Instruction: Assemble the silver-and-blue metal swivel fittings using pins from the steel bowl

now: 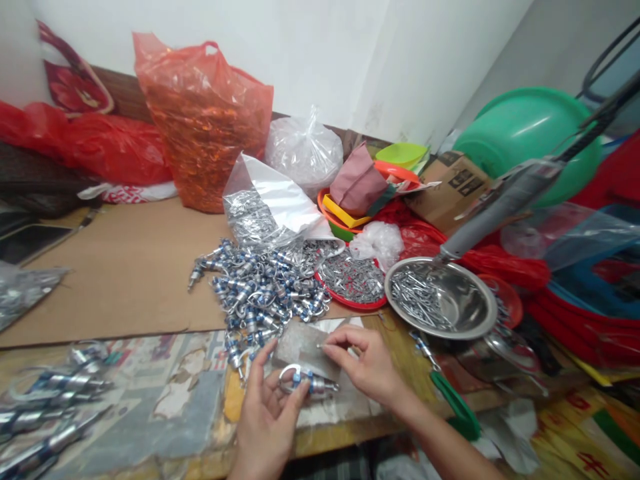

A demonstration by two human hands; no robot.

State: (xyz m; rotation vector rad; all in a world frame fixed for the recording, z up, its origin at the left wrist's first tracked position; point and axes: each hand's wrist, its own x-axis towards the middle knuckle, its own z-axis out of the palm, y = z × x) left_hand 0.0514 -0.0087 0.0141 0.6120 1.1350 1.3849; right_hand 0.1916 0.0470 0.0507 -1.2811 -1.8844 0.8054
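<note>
My left hand (267,410) is closed on a silver-and-blue metal clip (306,382), held just above the table's front edge. My right hand (363,360) pinches a small thin metal pin (321,345) at its fingertips, right over the clip and above a grey flat block (303,347). A heap of the same blue-and-silver clips (257,290) lies just beyond my hands. A red tray of small metal parts (353,280) and a steel bowl holding pins (440,297) stand to the right of that heap.
A brown cardboard sheet (120,267) covers the left table. Behind stand an orange bag (203,120), clear bags of parts (270,207), coloured plastic trays (350,213) and a green basin (525,130). More clips (50,400) lie at front left. A grey powered tool (500,200) hangs at right.
</note>
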